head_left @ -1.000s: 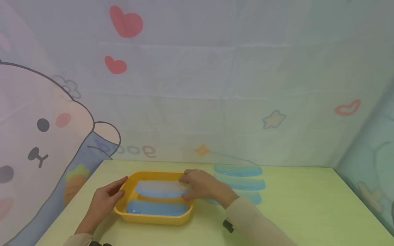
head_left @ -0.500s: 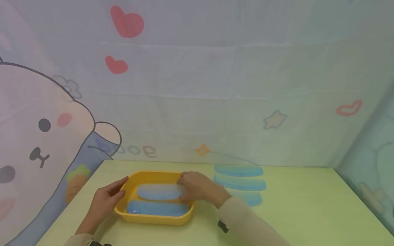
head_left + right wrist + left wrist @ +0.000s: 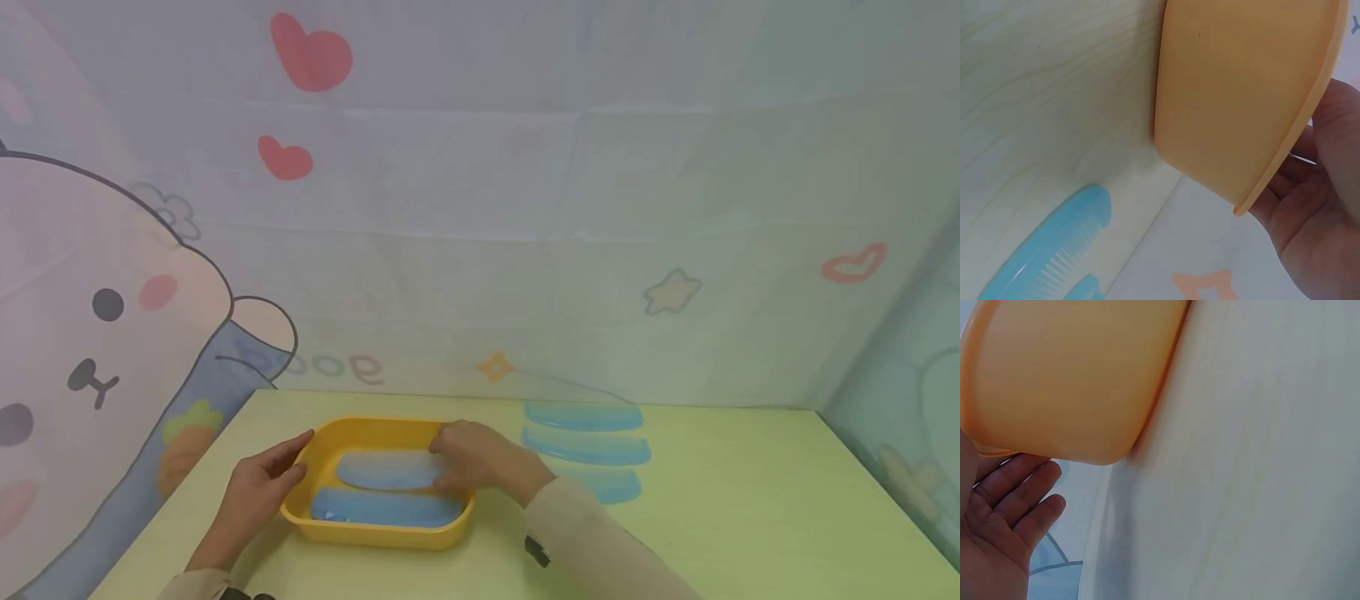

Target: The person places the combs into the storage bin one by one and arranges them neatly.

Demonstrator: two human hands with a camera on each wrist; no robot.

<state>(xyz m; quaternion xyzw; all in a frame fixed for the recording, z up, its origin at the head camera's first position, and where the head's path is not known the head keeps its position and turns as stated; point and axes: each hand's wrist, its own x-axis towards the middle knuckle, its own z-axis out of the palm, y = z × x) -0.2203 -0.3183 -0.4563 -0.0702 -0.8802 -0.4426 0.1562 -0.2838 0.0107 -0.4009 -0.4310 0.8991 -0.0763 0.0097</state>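
A yellow plastic tray (image 3: 375, 537) stands on the table, with two blue combs inside. My left hand (image 3: 255, 492) holds the tray's left rim, its thumb over the edge; in the left wrist view the other fingers (image 3: 1029, 494) lie along the outer wall. Over the tray's right rim reaches my right hand (image 3: 480, 458), gripping the right end of the farther comb (image 3: 386, 469). In the right wrist view the tray's wall hides those fingertips. The nearer comb (image 3: 382, 507) lies along the tray's near side, teeth toward the right hand's side.
Right of the tray, three more blue combs lie in a row on the pale table: a far one (image 3: 585, 416), a middle one (image 3: 588, 447) and a near one (image 3: 611, 483) partly behind the right arm. A printed cloth (image 3: 450, 208) hangs behind the table.
The right hand has lowered the farther comb deeper into the tray, drawing slightly nearer and left. The left hand has stayed at the tray's left rim.
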